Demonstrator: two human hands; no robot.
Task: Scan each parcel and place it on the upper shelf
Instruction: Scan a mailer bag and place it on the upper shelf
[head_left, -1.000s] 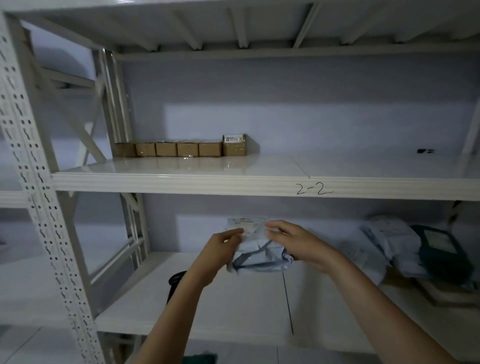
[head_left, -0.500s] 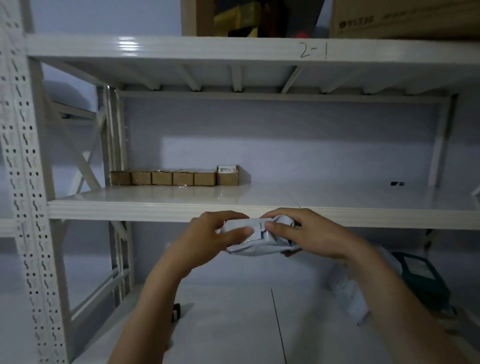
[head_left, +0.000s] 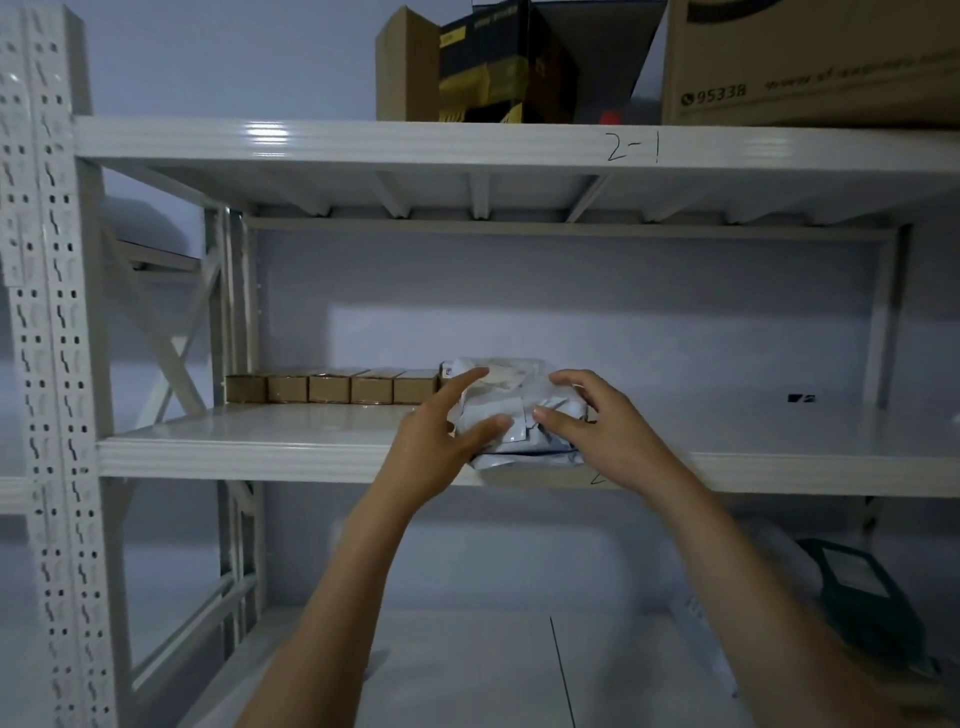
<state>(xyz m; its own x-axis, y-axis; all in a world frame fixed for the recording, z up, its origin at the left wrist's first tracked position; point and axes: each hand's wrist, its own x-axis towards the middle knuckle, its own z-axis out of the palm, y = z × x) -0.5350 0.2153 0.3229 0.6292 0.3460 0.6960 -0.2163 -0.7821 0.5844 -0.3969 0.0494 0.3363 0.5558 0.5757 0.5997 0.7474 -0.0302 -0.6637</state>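
- I have the parcel at the front edge of the shelf, right of the row of small boxes.
- Left hand and right hand: each grip pinches it.
- I'd slide it fully in before letting go, clear of the boxes.

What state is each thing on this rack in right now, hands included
Grey poly mailer parcel: crumpled, at the front edge of the middle shelf, held between both hands.
Left hand: thumb and fingers on the parcel.
Right hand: fingers curled round the parcel.
Row of small cardboard boxes: closed, lined up at the shelf's back.
Large carton: on the top shelf.
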